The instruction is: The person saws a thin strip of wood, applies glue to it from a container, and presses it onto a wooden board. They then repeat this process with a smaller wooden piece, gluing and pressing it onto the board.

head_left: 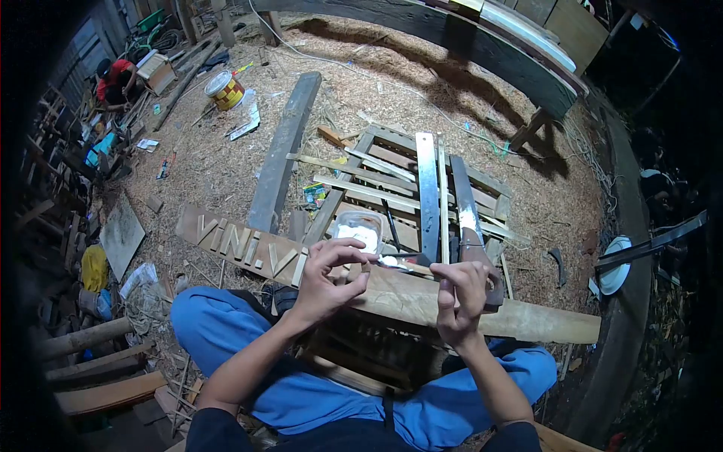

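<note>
My left hand pinches a small wood piece between thumb and fingertips, above a long wooden plank lying across in front of my knees. In my right hand is a thin dark spreading stick, its left end close to a blob of white paste. Just beyond my hands sits a clear plastic tub with white paste inside. Short wooden strips lie on the plank's left part, arranged in letter-like shapes. A handsaw lies beside my right hand, its wooden handle partly behind my fingers.
A slatted wooden frame bears loose sticks and a long metal blade. A thick beam lies left of it. Further off are a yellow-red bucket, a heavy bench and a person in red. Shavings cover the ground.
</note>
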`<state>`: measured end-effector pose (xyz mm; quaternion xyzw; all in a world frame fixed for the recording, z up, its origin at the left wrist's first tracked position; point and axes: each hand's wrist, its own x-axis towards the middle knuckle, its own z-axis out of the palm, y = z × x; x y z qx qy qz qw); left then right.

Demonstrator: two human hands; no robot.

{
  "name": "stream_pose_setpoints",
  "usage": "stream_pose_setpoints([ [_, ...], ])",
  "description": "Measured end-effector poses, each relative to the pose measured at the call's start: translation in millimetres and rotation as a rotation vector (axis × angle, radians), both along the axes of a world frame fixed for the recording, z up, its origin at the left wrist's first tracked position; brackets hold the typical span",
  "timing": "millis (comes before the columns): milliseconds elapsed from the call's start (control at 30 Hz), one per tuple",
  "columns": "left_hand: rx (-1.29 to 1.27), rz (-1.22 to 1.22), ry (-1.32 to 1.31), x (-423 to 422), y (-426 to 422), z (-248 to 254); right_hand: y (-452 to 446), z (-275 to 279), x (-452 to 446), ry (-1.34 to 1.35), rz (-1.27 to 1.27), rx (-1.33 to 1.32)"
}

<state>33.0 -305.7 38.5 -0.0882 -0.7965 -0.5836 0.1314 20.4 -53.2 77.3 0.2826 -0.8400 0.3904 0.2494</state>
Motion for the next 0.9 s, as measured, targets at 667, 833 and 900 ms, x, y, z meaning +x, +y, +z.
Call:
stream_pose_setpoints([
  [667, -0.187, 0.055, 0.093, 4, 5, 12, -4, -12, 1, 0.07, -0.055, 0.109],
  [833, -0.213, 0.067, 0.129, 5, 7, 13, -1, -14, 1, 0.098, -0.061, 0.144],
  [900, -0.209, 0.07, 0.123, 5, 8, 14, -2, -14, 0, 0.108, -0.053, 0.145],
])
